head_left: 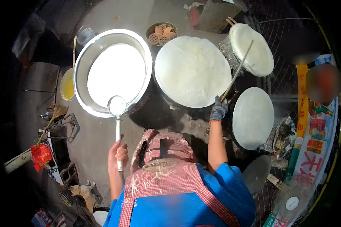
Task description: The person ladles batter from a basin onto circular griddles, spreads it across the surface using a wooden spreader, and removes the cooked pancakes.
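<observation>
My left hand (121, 154) is bare and wrapped round the white handle of a ladle (117, 106). The ladle's round bowl is over the near rim of a large metal basin (81, 81) of white liquid (116, 73). My right hand (218, 109), in a grey glove with an orange cuff, grips a long thin stick (238, 70) that points up and right. That hand is at the lower right edge of a round griddle covered by a pale sheet (192, 72). Another pale round (253, 118) lies to its right.
A stack of pale round sheets (252, 49) stands at the upper right. Behind the basin and griddle is a bowl of perforated orange-brown pieces (162, 34). Left of the basin stands a container of yellow liquid (68, 85). A printed banner (312, 151) hangs at the right.
</observation>
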Available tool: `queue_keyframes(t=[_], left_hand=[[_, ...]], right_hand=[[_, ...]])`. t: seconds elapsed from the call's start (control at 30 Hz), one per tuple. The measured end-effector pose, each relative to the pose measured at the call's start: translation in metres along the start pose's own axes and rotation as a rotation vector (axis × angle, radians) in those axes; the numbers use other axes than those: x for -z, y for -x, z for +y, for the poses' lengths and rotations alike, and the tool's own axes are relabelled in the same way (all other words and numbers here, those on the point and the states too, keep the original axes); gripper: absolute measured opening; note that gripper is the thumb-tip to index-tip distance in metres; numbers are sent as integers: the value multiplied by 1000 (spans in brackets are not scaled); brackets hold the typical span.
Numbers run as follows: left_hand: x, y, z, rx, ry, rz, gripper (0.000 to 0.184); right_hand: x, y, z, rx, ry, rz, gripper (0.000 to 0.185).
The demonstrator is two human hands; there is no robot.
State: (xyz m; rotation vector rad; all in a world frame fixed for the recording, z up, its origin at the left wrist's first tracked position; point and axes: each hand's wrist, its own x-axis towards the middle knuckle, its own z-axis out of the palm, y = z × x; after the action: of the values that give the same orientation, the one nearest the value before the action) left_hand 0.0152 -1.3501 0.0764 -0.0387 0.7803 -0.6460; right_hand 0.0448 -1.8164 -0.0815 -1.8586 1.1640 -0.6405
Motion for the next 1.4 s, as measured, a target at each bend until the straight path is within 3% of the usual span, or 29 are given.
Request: queue_keyframes(t=[0.13,0.27,0.37,0.4,0.5,0.63,0.67,0.87,0.97,1.03,1.13,1.27,1.33,1.37,1.4], left_hand=[[-11,0,15,-10,-29,80,32],[-13,2,31,-9,-56,39,34],[-15,4,40,-3,-49,53,35],[-15,3,43,0,-42,69,35],[-12,1,49,17,-48,85,36],[-19,3,51,0,-97,121,36],[-20,3,52,-2,-105,123,36],[-27,2,59,2,-78,171,32],[-24,2,64,3,-92,166,32],[-23,1,66,4,-115,175,31],[-26,1,67,36,-95,168,31],[-22,4,68,59,-75,133,32],[-20,5,69,59,-79,135,32],[-19,6,69,58,-81,135,32],[-19,7,69,56,-86,140,33]], right_hand=[[-16,-10,5,-231,-544,153,32],[-17,-9,4,-567,-496,239,24],[-5,3,-17,-490,-217,37,23],[-8,9,-9,-228,-273,-2,29],[0,5,-12,106,430,-48,36],[-3,17,-31,184,368,84,41],[-1,21,-35,106,313,44,41],[-6,51,-91,212,208,67,43],[-21,36,-74,444,235,189,41],[-18,30,-101,363,295,105,37],[-21,53,-193,311,59,118,31],[-31,23,-229,181,-83,20,37],[-41,12,-253,217,-75,31,41],[-41,17,-278,77,-303,-3,42],[-47,0,-279,192,-257,58,35]])
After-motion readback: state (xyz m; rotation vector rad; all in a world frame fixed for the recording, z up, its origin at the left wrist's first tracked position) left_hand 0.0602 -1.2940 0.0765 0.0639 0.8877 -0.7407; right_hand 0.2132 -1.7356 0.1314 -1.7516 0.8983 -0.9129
